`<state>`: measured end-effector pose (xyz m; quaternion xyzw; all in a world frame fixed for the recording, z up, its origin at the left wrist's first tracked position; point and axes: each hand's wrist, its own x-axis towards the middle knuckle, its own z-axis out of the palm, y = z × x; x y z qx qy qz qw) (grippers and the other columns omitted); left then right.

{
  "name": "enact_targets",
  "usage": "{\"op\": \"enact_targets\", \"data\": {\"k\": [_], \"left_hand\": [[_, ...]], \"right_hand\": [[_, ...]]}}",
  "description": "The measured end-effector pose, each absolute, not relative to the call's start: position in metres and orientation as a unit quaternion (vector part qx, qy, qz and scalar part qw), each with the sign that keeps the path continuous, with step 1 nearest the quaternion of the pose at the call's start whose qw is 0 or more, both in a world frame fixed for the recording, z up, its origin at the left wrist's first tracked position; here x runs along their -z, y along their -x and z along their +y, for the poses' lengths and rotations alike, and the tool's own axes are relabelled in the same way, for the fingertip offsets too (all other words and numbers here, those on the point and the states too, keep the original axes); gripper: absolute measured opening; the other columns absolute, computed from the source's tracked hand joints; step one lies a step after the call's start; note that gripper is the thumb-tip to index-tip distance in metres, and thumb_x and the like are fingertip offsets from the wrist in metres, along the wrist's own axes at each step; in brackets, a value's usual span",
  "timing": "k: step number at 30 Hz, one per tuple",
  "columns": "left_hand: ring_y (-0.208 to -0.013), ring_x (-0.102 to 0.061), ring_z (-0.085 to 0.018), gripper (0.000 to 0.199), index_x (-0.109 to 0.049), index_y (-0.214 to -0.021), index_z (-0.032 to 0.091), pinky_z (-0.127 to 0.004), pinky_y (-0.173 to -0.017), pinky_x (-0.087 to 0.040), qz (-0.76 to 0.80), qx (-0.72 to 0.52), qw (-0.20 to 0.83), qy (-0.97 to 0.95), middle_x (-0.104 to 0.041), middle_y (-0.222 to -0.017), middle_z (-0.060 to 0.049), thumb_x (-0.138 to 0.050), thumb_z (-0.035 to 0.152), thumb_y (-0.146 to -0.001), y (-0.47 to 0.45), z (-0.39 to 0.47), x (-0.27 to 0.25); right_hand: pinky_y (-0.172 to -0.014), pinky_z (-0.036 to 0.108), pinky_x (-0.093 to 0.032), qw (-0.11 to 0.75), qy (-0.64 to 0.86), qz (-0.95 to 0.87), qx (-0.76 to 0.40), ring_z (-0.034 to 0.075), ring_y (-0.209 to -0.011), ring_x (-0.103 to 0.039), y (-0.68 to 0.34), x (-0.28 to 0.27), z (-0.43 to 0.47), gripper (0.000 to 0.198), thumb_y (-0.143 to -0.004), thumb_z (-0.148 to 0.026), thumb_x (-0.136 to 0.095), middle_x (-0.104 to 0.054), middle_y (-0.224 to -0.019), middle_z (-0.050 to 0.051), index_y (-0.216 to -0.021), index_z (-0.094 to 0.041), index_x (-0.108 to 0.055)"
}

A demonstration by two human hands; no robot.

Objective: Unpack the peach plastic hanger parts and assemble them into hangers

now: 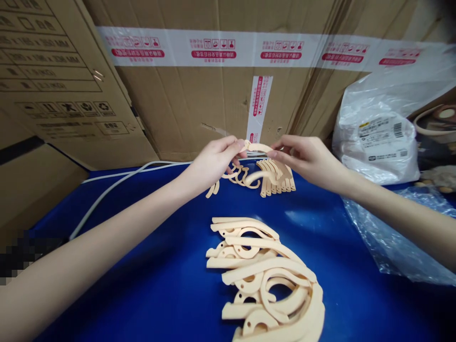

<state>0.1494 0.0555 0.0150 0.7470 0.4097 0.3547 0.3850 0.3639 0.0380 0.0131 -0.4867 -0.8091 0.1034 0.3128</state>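
Between my two hands is a beige plastic folding hanger piece (260,147), curved and raised above the blue surface. My left hand (221,154) pinches its left end, where a rounded part shows. The thumb and fingers of my right hand (299,152) close on its right end. Just below lie loose hanger hooks (240,175) and a row of slim hanger arms (274,178), partly hidden by another curved beige piece. Nearer to me, folded beige hangers (270,275) overlap in a pile.
A large taped cardboard box (185,104) stands behind, and a printed carton (71,118) leans at the left. A white cable (107,199) runs along the blue surface (160,285). At the right are a white labelled plastic bag (377,142) and a clear plastic sheet (402,242).
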Motion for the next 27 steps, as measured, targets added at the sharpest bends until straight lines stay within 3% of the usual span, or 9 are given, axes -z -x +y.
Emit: {"op": "enact_targets", "data": {"k": [4, 6, 8, 10, 13, 15, 20, 23, 27], "left_hand": [[-0.064, -0.051, -0.013, 0.036, -0.052, -0.073, 0.018, -0.024, -0.061, -0.038, 0.395, -0.344, 0.207, -0.826, -0.053, -0.067, 0.000, -0.034, 0.033, -0.100, -0.147, 0.052, -0.010], [-0.063, -0.053, -0.015, 0.035, -0.056, -0.087, 0.018, -0.026, -0.061, -0.037, 0.421, -0.312, 0.114, -0.844, -0.054, -0.066, 0.000, -0.029, 0.035, -0.101, -0.149, 0.050, -0.004], [-0.065, -0.058, -0.017, 0.036, -0.056, -0.107, 0.018, -0.027, -0.060, -0.036, 0.457, -0.263, 0.052, -0.848, -0.058, -0.068, -0.002, -0.026, 0.036, -0.102, -0.151, 0.053, 0.005], [-0.071, -0.062, -0.019, 0.039, -0.055, -0.113, 0.018, -0.028, -0.061, -0.037, 0.485, -0.215, 0.039, -0.847, -0.064, -0.075, -0.003, -0.022, 0.036, -0.102, -0.151, 0.061, 0.015], [-0.071, -0.065, -0.020, 0.044, -0.063, -0.086, 0.020, -0.027, -0.060, -0.038, 0.514, -0.151, 0.066, -0.842, -0.066, -0.072, -0.003, -0.028, 0.042, -0.100, -0.149, 0.076, 0.030], [-0.067, -0.065, -0.021, 0.045, -0.063, -0.074, 0.019, -0.028, -0.058, -0.039, 0.531, -0.128, 0.062, -0.835, -0.066, -0.067, -0.004, -0.036, 0.048, -0.097, -0.148, 0.083, 0.035], [-0.086, -0.065, -0.027, 0.040, -0.061, -0.101, 0.014, -0.033, -0.067, -0.043, 0.547, -0.121, -0.005, -0.828, -0.069, -0.095, -0.012, -0.040, 0.048, -0.095, -0.148, 0.081, 0.029], [-0.092, -0.065, -0.027, 0.033, -0.061, -0.103, 0.015, -0.032, -0.070, -0.044, 0.523, -0.091, -0.023, -0.847, -0.067, -0.105, -0.011, -0.047, 0.043, -0.093, -0.148, 0.078, 0.025], [-0.090, -0.065, -0.027, 0.025, -0.064, -0.102, 0.015, -0.032, -0.069, -0.045, 0.503, -0.043, -0.035, -0.862, -0.064, -0.109, -0.012, -0.052, 0.034, -0.091, -0.146, 0.082, 0.028]], "right_hand": [[-0.060, 0.031, -0.032, 0.268, 0.510, -0.815, 0.066, 0.022, -0.077, -0.057, -0.358, -0.011, 0.036, 0.014, -0.089, -0.026, -0.051, -0.064, -0.081, 0.010, -0.087, -0.019, -0.062], [-0.057, 0.031, -0.032, 0.262, 0.525, -0.809, -0.010, 0.020, -0.066, -0.054, -0.356, -0.005, 0.039, 0.013, -0.088, -0.022, -0.050, -0.061, -0.070, 0.008, -0.081, -0.018, -0.060], [-0.051, 0.029, -0.030, 0.300, 0.533, -0.770, -0.181, 0.015, -0.053, -0.047, -0.357, -0.002, 0.045, 0.018, -0.089, -0.026, -0.048, -0.055, -0.060, 0.004, -0.076, -0.019, -0.059], [-0.045, 0.027, -0.027, 0.367, 0.518, -0.687, -0.353, 0.011, -0.045, -0.038, -0.361, -0.001, 0.051, 0.021, -0.091, -0.029, -0.045, -0.048, -0.055, 0.000, -0.079, -0.019, -0.060], [-0.040, 0.024, -0.026, 0.435, 0.488, -0.591, -0.473, 0.009, -0.043, -0.036, -0.366, -0.006, 0.053, 0.020, -0.091, -0.029, -0.045, -0.045, -0.056, -0.003, -0.088, -0.020, -0.062], [-0.040, 0.022, -0.027, 0.453, 0.486, -0.575, -0.477, 0.009, -0.044, -0.040, -0.367, -0.008, 0.051, 0.019, -0.092, -0.028, -0.045, -0.051, -0.058, -0.002, -0.090, -0.019, -0.062], [-0.045, 0.021, -0.037, 0.527, 0.464, -0.551, -0.451, 0.011, -0.052, -0.056, -0.365, -0.011, 0.040, 0.007, -0.088, -0.019, -0.046, -0.070, -0.070, 0.004, -0.090, -0.020, -0.053], [-0.055, 0.022, -0.046, 0.558, 0.453, -0.538, -0.440, 0.012, -0.059, -0.064, -0.366, -0.014, 0.036, 0.003, -0.086, -0.018, -0.048, -0.075, -0.080, 0.007, -0.086, -0.021, -0.047], [-0.053, 0.019, -0.045, 0.567, 0.441, -0.534, -0.446, 0.010, -0.061, -0.065, -0.368, -0.017, 0.033, 0.005, -0.083, -0.015, -0.049, -0.076, -0.086, 0.009, -0.083, -0.020, -0.047]]}}
